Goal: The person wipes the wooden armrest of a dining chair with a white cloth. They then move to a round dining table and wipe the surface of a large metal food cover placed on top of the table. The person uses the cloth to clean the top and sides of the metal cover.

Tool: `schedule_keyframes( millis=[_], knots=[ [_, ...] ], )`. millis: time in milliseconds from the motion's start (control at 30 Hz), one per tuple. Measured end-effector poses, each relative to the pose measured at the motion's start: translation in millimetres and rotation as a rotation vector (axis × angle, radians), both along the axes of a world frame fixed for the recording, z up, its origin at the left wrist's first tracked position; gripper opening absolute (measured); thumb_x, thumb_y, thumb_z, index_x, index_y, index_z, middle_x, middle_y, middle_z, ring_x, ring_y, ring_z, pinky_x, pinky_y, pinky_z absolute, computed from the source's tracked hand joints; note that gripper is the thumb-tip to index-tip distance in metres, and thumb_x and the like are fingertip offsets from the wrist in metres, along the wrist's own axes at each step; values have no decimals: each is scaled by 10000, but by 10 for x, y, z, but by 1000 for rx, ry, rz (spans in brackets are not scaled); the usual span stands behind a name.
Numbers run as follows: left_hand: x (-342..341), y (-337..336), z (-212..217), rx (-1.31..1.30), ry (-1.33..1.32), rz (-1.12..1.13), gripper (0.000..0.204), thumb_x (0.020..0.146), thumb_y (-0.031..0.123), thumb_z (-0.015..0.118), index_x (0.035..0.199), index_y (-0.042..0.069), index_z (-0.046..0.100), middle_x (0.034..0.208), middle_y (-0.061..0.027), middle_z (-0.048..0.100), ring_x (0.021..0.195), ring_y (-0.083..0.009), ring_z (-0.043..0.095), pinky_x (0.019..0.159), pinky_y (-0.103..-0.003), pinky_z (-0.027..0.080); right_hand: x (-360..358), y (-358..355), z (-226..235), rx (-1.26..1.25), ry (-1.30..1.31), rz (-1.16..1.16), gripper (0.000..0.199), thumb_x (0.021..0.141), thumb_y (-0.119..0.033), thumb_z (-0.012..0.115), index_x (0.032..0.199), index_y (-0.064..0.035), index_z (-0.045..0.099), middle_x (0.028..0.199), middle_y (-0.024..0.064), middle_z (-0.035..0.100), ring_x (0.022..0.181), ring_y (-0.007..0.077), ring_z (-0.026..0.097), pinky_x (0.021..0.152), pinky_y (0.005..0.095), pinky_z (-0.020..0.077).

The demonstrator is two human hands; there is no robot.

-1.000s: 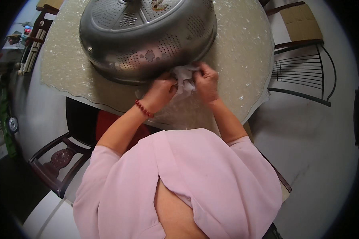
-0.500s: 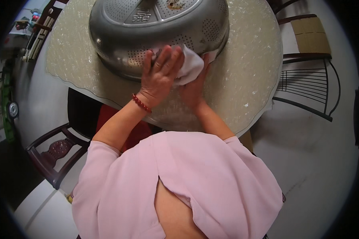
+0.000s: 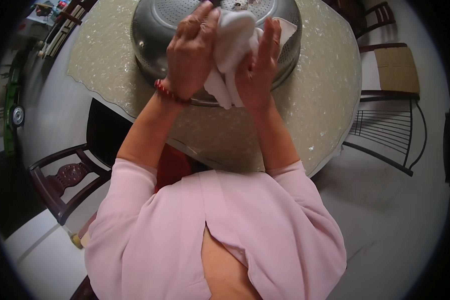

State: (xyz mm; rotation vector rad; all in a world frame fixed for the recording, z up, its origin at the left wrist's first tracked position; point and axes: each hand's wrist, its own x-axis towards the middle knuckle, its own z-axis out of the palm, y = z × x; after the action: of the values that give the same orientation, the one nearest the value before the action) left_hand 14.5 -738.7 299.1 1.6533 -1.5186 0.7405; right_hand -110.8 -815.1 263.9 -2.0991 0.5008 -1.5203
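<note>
A large metal colander (image 3: 152, 47), pierced with many small holes, rests upside down on the round table (image 3: 330, 95). Brown stains show on its upturned base. Over its near side I hold a bunched white cloth (image 3: 232, 42) between my two hands. My left hand (image 3: 191, 55), with a red bead bracelet at the wrist, grips the cloth's left side, fingers pointing away from me. On the other side my right hand (image 3: 259, 72) presses the cloth, its thumb and fingers around the folds. Two ends of the cloth hang down toward the colander's near rim.
A dark carved wooden chair (image 3: 70, 180) stands at the left. To the right is a chair with a piece of cardboard (image 3: 397, 70) on it, near a black metal rail frame (image 3: 385, 125). A green wheeled object (image 3: 13, 107) lies far left.
Both hands have lifted from the colander's near side wall and moved farther away, toward its base. The cloth is now bunched up between them, with more of it showing.
</note>
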Motion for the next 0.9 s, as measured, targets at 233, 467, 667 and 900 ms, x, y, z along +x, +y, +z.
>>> schedule_keyframes(
  millis=[233,467,667,900],
  knots=[
    [-228,449,-388,206,14,-110,534,784,15,557,1314,41,498,1313,-151,522,1229,-329,474,1076,-491,289,-234,331,-442,-215,433,-37,544,893,-223,505,1397,-50,400,1450,186,368,1322,445,322,1104,585,95],
    [-230,349,-43,446,146,-47,607,735,85,602,1317,-18,465,1343,-183,492,1284,-368,414,1120,-542,124,-250,-172,-163,-253,524,16,509,892,-239,515,1366,-65,448,1436,229,365,1315,439,346,1098,576,149],
    [228,-581,26,520,147,140,631,915,467,472,1325,-12,469,1365,-219,463,1280,-391,410,1089,-554,190,415,-1064,68,-266,660,-81,541,847,-255,567,1341,-61,460,1385,284,398,1303,414,372,1093,537,210],
    [174,-92,-125,415,103,-106,400,900,146,542,1258,-29,508,1267,-212,527,1167,-355,509,1012,-406,389,252,-880,202,-273,554,413,494,811,-142,609,1282,-39,505,1318,214,503,1243,358,462,1077,428,322]
  ],
)
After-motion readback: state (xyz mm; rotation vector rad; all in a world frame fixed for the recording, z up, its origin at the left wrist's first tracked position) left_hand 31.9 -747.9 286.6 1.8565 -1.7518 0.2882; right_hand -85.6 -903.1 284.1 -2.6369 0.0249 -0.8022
